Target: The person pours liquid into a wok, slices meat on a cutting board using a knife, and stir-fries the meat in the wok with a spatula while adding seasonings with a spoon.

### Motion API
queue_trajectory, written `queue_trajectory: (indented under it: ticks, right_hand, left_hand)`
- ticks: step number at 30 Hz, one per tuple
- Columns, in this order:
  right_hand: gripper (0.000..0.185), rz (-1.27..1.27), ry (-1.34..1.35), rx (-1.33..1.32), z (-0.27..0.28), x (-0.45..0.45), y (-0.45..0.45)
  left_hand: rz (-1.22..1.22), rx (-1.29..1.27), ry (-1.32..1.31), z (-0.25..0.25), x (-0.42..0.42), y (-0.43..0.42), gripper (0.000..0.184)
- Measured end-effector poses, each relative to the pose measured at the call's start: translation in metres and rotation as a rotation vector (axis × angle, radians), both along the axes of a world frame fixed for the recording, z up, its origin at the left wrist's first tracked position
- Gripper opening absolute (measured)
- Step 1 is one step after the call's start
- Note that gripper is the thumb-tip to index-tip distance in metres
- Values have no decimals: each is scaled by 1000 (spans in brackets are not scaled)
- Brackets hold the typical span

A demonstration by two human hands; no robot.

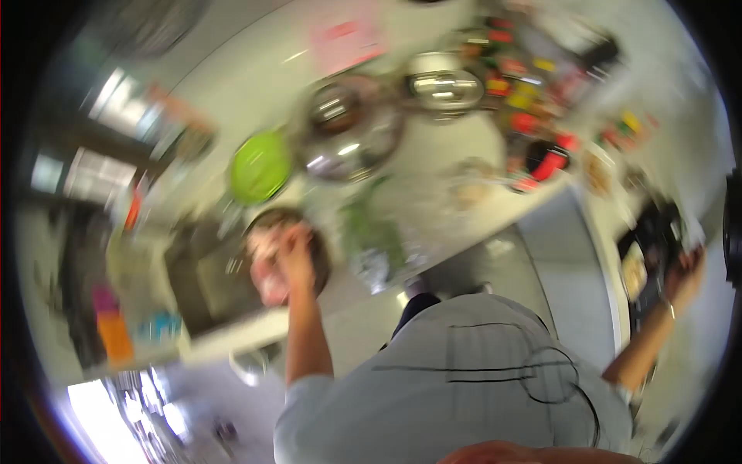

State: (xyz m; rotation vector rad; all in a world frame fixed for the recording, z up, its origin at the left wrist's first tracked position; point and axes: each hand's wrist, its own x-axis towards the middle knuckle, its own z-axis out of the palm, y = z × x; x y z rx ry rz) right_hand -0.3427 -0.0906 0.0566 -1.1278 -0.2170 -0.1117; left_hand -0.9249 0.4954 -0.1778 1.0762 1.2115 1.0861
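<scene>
The whole view is smeared by motion. My left hand (pixel 296 251) reaches over a round bowl (pixel 322 263) beside the sink, its fingers over or against pinkish pieces that look like raw meat (pixel 270 280). Whether it grips any of them is too blurred to tell. Far to the right, my right hand (pixel 684 274) is stretched out at the black stove-like surface (pixel 653 232), with a band on its wrist. A small whitish thing (pixel 693 234) lies by its fingers; I cannot tell if it is held.
A green basin (pixel 261 166), a lidded pan (pixel 352 127) and a steel pot (pixel 446 89) stand along the counter. Leafy greens in clear plastic (pixel 371 232) lie near its front edge. Bottles and jars (pixel 533 100) crowd the corner. The sink (pixel 205 271) is at left.
</scene>
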Motion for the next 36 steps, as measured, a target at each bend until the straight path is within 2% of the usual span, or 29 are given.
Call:
queue_trajectory:
  ticks: [1, 2, 3, 4, 5, 6, 8, 11, 13, 15, 17, 18, 19, 20, 21, 23, 25, 26, 29, 32, 35, 36]
  right_hand:
    - [10, -350, 38, -43, 32, -72, 84]
    - [11, -319, -1, -16, 38, -85, 95]
    - [15, -135, -37, -56, 41, -91, 84]
    - [18, -249, -43, -124, 36, -85, 66]
    - [20, -255, -94, -142, 39, -89, 54]
    - [24, -232, -132, -148, 36, -91, 31]
    - [19, -271, -170, -48, 39, -95, -4]
    - [15, -342, -148, -69, 37, -100, -55]
    - [16, -359, -138, -61, 22, -97, -98]
    - [16, -371, -119, -55, 3, -93, -140]
    - [16, -407, -86, -60, -10, -86, -177]
    - [16, -425, -71, -59, -18, -81, -195]
    - [17, -441, -59, -50, -24, -76, -212]
    - [18, -455, -35, -65, -28, -74, -227]
    - [19, -470, -14, -83, -31, -71, -241]
    - [22, -486, 13, -114, -38, -63, -267]
    - [22, -481, 42, -117, -40, -54, -285]
    - [22, -475, 61, -120, -41, -51, -290]
    - [20, -420, 100, -84, -42, -37, -302]
    - [21, -345, 136, -32, -46, -24, -307]
    - [24, -246, 167, 91, -45, -8, -299]
    - [24, -225, 160, 77, -42, -4, -294]
  left_hand:
    - [-118, 64, 151, 12, 26, -12, 11]
    - [-218, 117, 166, 18, 53, -21, 10]
    - [-317, 101, 7, 19, 84, -31, 8]
    - [-404, 118, -49, 39, 121, -53, 8]
    - [-540, 128, -69, 42, 149, -67, 7]
    - [-610, 127, 21, 46, 179, -86, 10]
    - [-767, 118, 4, 58, 237, -134, 14]
    - [-1053, 98, -123, 75, 324, -206, 18]
    - [-1229, 180, -227, 94, 389, -261, 19]
    - [-1347, 296, -130, 132, 456, -324, 18]
    - [-1445, 436, -237, 155, 531, -386, 15]
    - [-1458, 428, -357, 164, 569, -421, 13]
    - [-1467, 573, -375, 173, 608, -453, 12]
    - [-1476, 691, -234, 185, 640, -482, 12]
    - [-1539, 645, -385, 174, 684, -509, 19]
    - [-1670, 680, -232, 168, 751, -558, 27]
    - [-1772, 552, -118, 145, 804, -598, 34]
    - [-1819, 482, -56, 131, 821, -611, 37]
    - [-1752, 386, 14, 100, 852, -642, 36]
    - [-1757, 283, 138, 105, 850, -653, 34]
    - [-1751, 452, -78, 96, 823, -640, 30]
    - [-1733, 602, -41, 99, 803, -625, 26]
